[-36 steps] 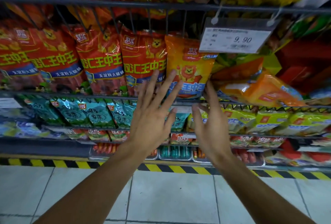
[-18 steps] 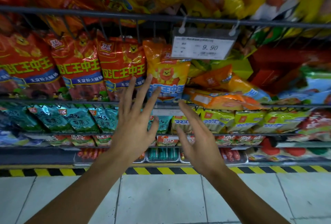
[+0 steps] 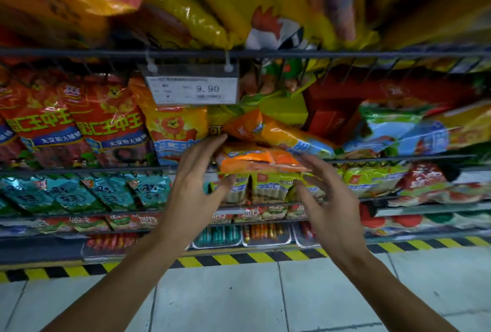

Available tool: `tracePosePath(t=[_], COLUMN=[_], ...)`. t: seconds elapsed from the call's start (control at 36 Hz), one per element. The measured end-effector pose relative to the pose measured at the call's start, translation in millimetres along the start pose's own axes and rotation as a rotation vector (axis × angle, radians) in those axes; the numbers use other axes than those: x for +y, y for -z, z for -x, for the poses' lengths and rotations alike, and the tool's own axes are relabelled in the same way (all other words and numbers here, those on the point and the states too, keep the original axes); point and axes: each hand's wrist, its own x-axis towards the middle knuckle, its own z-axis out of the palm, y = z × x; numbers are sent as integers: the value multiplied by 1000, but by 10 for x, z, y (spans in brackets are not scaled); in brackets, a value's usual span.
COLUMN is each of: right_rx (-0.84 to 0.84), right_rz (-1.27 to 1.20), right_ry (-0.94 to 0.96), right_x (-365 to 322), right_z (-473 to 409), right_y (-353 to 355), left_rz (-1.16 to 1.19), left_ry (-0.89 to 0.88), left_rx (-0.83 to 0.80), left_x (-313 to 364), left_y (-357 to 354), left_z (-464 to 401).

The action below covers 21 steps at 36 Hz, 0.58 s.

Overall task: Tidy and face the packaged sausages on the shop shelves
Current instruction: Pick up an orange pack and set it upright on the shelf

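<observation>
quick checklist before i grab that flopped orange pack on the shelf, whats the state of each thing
1. Left hand free, fingers spread at the pack's left end: ok.
2. Right hand free, open at its right end: ok.
3. Orange pack faced upright: not ok, it lies flat over the shelf rail.
4. Second orange pack above it tidy: not ok, slumped diagonally.
5. Upright orange lion pack beside it: ok.
6. Firm contact on the pack: cannot tell.

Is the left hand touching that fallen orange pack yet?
Cannot tell. In the head view the left hand has fingertips overlapping the edge of the orange pack, but blur hides any contact or gap.
</observation>
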Motion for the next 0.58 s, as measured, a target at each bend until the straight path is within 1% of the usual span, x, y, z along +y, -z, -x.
tracePosePath(t=[0.06, 0.14, 0.19, 0.25, 0.31, 0.39, 0.42, 0.5, 0.58], right_rx=[-120, -270, -315, -347, -344, -280, -255, -214, -185], right_rz=[36, 172, 216, 257, 216, 47, 22, -31, -69], right_ry=[2, 26, 24, 12, -14, -69, -72, -55, -42], right_x=[-42, -81, -95, -126, -142, -104, -77, -21, 7], right_z=[-108, -298, -429, -523, -596, -684, -699, -668, -598], right_y=[35, 62, 71, 58, 37, 6, -8, -62, -117], left_rz=[8, -74, -127, -127, -100, -58, -44, 103, 122], left_ry=[1, -19, -8, 19, 36, 59, 56, 81, 111], left_rx=[12, 22, 18, 10, 13, 65, 81, 71, 82], left_x=[36, 59, 50, 32, 57, 122, 142, 133, 122], left_y=[-38, -61, -58, -46, -18, 17, 29, 46, 39], left_z=[-51, -82, -86, -74, -81, -121, -144, -206, -246])
